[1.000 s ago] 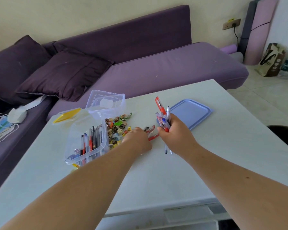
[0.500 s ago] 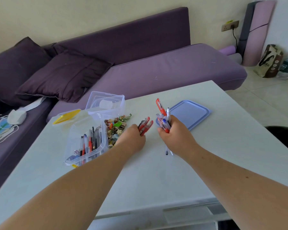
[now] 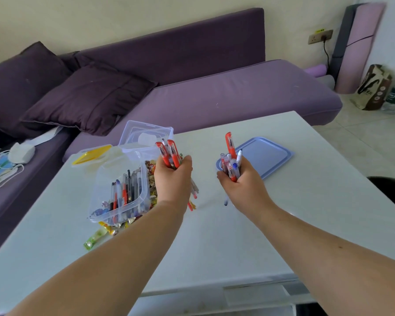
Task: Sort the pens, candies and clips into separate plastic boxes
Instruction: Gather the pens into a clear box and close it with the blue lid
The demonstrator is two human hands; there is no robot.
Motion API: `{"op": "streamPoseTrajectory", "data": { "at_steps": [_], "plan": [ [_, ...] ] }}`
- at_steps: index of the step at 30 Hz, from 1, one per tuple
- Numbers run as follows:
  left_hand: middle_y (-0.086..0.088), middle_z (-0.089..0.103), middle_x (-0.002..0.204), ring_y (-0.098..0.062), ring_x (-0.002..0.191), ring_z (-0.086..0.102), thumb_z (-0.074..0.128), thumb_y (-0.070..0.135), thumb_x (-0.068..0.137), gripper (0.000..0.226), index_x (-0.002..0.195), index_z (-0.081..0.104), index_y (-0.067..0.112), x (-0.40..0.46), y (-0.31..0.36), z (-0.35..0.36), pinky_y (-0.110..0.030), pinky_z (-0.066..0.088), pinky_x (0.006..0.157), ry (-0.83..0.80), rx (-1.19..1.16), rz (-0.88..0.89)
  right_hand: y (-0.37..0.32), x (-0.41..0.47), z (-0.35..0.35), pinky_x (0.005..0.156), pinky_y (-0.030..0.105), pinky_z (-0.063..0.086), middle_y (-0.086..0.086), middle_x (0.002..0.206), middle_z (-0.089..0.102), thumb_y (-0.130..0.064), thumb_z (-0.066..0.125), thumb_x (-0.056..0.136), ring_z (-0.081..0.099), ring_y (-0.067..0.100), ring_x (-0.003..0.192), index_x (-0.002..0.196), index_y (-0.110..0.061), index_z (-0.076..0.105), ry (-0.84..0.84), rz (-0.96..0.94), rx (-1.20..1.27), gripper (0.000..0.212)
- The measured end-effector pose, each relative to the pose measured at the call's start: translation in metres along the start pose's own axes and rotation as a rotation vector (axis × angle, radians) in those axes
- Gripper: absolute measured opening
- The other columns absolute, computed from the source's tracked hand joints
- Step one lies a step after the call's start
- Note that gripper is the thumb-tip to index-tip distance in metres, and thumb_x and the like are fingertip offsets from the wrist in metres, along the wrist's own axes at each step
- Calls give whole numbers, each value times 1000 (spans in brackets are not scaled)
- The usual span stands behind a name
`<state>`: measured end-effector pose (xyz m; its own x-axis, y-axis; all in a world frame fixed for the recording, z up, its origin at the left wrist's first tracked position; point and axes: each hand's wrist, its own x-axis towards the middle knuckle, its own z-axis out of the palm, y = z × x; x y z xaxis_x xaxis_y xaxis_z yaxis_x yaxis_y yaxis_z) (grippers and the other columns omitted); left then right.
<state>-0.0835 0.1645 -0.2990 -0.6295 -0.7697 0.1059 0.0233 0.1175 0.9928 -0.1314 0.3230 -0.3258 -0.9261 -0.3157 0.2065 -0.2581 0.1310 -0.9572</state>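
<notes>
My left hand (image 3: 172, 179) grips a small bunch of red pens (image 3: 169, 153), caps pointing up, lifted off the white table (image 3: 237, 236). My right hand (image 3: 242, 183) grips a larger bundle of red, blue and clear pens (image 3: 230, 163) upright beside it. A clear plastic box (image 3: 121, 190) tilted on its side at the left holds several pens. Wrapped candies (image 3: 152, 176) lie piled behind and under that box, with a green candy (image 3: 92, 240) nearer the front. No clips can be made out.
A second clear box (image 3: 146, 135) stands behind the first, and a lid with a yellow insert (image 3: 91, 153) lies to its left. A blue lid (image 3: 262, 156) lies right of my right hand. A purple sofa (image 3: 214, 96) with cushions runs behind the table.
My left hand has picked red pens up from the table beside the candies and raised them upright. My right hand has kept its bundle and barely moved.
</notes>
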Motion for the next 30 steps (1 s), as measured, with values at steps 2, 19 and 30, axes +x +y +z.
{"op": "streamPoseTrajectory", "data": {
  "at_steps": [2,19,30],
  "plan": [
    [4,60,70,-22,73,64,71,34,77,14,77,57,32,-8,-1,4,-42,57,71,-24,-3,13,1,1,1,47,7,43,-3,80,64,-31,68,97,63,-2,62,113,-24,60,11,2,-11,19],
    [-15,67,80,-26,67,62,78,34,77,30,92,63,12,-14,-28,-2,-49,57,64,-302,210,-96,16,4,9,46,9,39,-22,60,55,-31,71,89,53,1,53,80,-32,52,-51,32,-121,21],
    [-9,68,89,-22,81,72,70,12,91,27,114,57,19,-7,-32,-13,-44,60,84,-460,28,-234,17,6,10,54,18,39,-25,67,57,-41,68,91,55,-1,61,86,-34,53,-92,39,-178,17]
  ]
}}
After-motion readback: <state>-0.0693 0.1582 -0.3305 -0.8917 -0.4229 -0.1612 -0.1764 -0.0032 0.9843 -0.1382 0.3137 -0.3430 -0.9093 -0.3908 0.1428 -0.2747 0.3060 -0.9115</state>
